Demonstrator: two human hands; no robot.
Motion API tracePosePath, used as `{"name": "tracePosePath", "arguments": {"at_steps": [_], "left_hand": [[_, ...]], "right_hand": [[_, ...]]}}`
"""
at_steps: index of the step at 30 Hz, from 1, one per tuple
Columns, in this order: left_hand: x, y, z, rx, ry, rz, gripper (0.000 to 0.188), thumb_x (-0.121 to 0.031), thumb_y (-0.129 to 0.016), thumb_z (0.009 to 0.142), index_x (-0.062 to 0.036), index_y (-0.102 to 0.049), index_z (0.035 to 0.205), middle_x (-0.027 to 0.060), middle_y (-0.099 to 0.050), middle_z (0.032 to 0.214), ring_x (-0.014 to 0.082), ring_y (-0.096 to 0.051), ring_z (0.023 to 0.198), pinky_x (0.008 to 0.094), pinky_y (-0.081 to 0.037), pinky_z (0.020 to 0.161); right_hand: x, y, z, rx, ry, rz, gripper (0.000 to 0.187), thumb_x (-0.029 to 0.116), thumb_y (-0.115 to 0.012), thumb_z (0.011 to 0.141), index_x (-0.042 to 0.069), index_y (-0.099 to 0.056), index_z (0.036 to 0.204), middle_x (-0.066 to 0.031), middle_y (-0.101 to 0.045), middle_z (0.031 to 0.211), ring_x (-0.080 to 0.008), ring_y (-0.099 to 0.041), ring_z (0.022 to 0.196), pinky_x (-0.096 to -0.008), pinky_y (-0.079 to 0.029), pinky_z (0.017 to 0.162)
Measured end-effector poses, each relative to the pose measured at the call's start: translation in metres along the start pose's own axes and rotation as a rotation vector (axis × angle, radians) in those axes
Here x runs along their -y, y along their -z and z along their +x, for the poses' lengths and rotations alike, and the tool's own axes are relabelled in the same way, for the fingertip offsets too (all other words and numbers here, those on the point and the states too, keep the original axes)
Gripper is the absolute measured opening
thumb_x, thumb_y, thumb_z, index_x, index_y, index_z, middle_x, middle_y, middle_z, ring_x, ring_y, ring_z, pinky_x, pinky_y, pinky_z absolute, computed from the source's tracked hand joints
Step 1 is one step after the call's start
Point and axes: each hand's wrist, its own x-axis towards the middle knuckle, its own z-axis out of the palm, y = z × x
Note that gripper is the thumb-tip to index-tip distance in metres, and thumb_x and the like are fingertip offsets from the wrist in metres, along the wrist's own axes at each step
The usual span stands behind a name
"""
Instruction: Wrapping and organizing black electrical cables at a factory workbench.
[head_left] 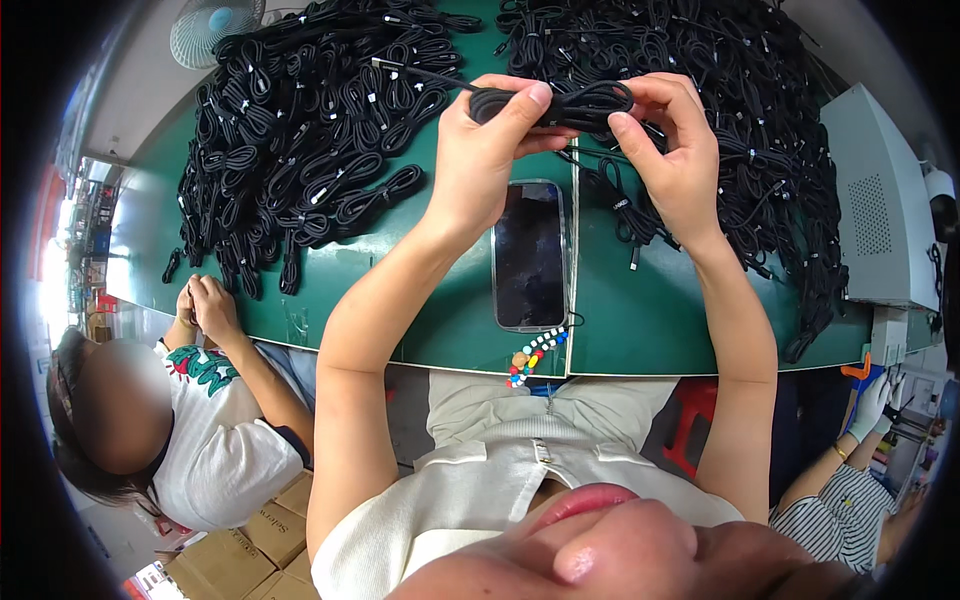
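Observation:
A black cable (590,100), folded into a looped bundle, is held up over the green table. My left hand (478,155) is closed round its left part, thumb on top, and a straight end with a plug (388,64) sticks out to the left. At the bundle's right loop, my right hand (678,165) has its fingers curled behind and its thumb bent in front, gripping it. The exact contact of the right fingertips is partly hidden. Below the hands a dark-screened phone (530,255) lies on the table, with a colourful bead strap (535,358) hanging toward the edge.
Heaps of bundled black cables cover the table's left (300,130) and right (740,120) sides. A grey perforated metal box (880,200) stands at the right. A co-worker (215,420) sits at the left, hands on the table edge; a gloved co-worker (850,460) is at the right.

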Motion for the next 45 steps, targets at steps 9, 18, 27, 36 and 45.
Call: {"name": "tracePosePath", "arguments": {"at_steps": [9, 18, 27, 36, 45], "left_hand": [[0.001, 0.003, 0.001, -0.012, 0.056, 0.002, 0.019, -0.016, -0.059, 0.086, 0.0012, -0.055, 0.091, 0.0140, -0.063, 0.084, 0.0225, -0.065, 0.074, 0.0281, -0.055, 0.068], [0.003, 0.004, 0.003, -0.031, 0.026, 0.051, 0.021, -0.018, -0.060, 0.085, 0.0009, -0.055, 0.091, 0.0136, -0.063, 0.084, 0.0212, -0.065, 0.073, 0.0287, -0.054, 0.068], [0.002, 0.006, 0.005, -0.049, 0.057, 0.097, 0.026, -0.025, -0.058, 0.086, 0.0007, -0.055, 0.091, 0.0132, -0.062, 0.082, 0.0216, -0.065, 0.070, 0.0279, -0.054, 0.063], [-0.010, 0.020, 0.016, -0.046, 0.146, -0.056, 0.023, -0.022, -0.047, 0.087, 0.0002, -0.055, 0.088, 0.0150, -0.062, 0.081, 0.0264, -0.065, 0.069, 0.0289, -0.054, 0.058], [-0.017, 0.029, 0.022, -0.101, 0.093, -0.071, 0.021, -0.020, -0.049, 0.086, 0.0001, -0.055, 0.088, 0.0148, -0.061, 0.082, 0.0279, -0.065, 0.068, 0.0292, -0.054, 0.057]], "right_hand": [[0.000, 0.000, 0.001, 0.091, 0.365, -0.506, 0.025, 0.013, -0.071, 0.069, 0.004, -0.061, 0.090, -0.0062, -0.054, 0.084, -0.0211, -0.056, 0.073, -0.0301, -0.044, 0.066], [0.001, -0.006, -0.004, 0.016, 0.373, -0.673, 0.024, 0.020, -0.071, 0.070, 0.005, -0.057, 0.082, -0.0054, -0.056, 0.079, -0.0239, -0.056, 0.071, -0.0337, -0.044, 0.065], [0.011, -0.004, -0.006, 0.166, -0.025, -0.488, 0.026, 0.023, -0.069, 0.074, 0.002, -0.055, 0.077, -0.0068, -0.056, 0.069, -0.0200, -0.058, 0.061, -0.0324, -0.045, 0.054], [0.015, 0.001, -0.003, 0.209, -0.267, -0.118, 0.019, 0.012, -0.065, 0.073, 0.001, -0.050, 0.071, -0.0004, -0.045, 0.060, -0.0075, -0.040, 0.054, -0.0237, -0.034, 0.050], [0.023, 0.025, 0.008, 0.211, -0.299, -0.040, 0.016, 0.009, -0.063, 0.074, 0.003, -0.048, 0.071, 0.0042, -0.042, 0.063, -0.0033, -0.037, 0.059, -0.0192, -0.032, 0.052]]}}
